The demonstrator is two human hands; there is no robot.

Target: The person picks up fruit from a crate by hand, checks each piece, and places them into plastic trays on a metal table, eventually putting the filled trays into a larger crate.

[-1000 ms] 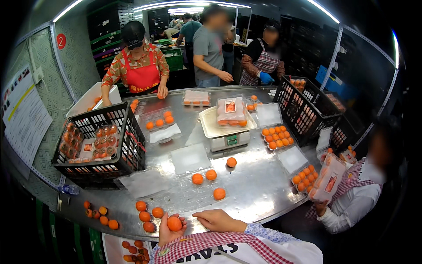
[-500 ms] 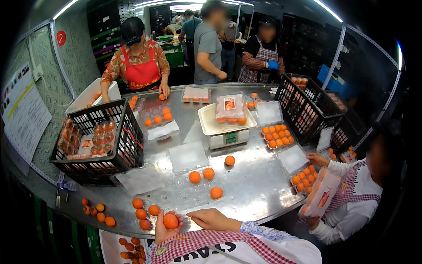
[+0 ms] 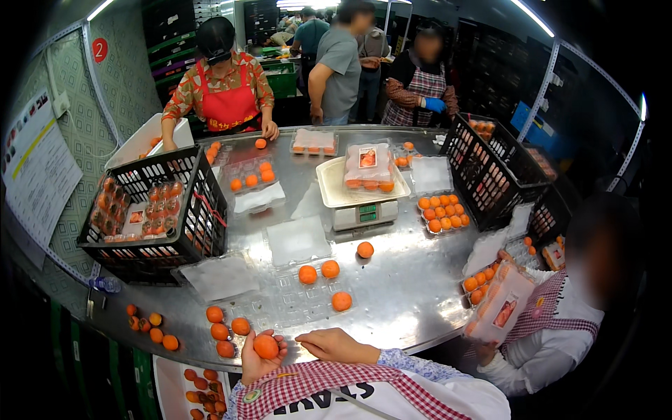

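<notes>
My left hand (image 3: 253, 364) is curled around an orange persimmon (image 3: 266, 346) at the table's near edge. My right hand (image 3: 337, 346) lies just to its right, fingers stretched toward the left hand and nothing seen in them. Beyond them, a clear plastic tray (image 3: 297, 302) with moulded cups holds a few persimmons, among them one persimmon (image 3: 341, 302) on its right side. Its lid bears a white foam sheet (image 3: 299, 240). Left of my hands is another clear tray (image 3: 241, 310) with several persimmons, beside a foam-lined lid (image 3: 219, 276).
A scale (image 3: 364, 213) carries a packed box of fruit (image 3: 368, 166). Black crates (image 3: 157, 262) stand at left and right (image 3: 490, 164). A co-worker (image 3: 553, 315) at right handles a packed box (image 3: 501, 301). Loose persimmons (image 3: 155, 334) lie left; a white bin (image 3: 168, 385) sits below.
The view shifts slightly; my hands hold almost the same pose. At right, the co-worker's packed box has moved over the filled tray. Across the table, a co-worker's hand has come off a persimmon.
</notes>
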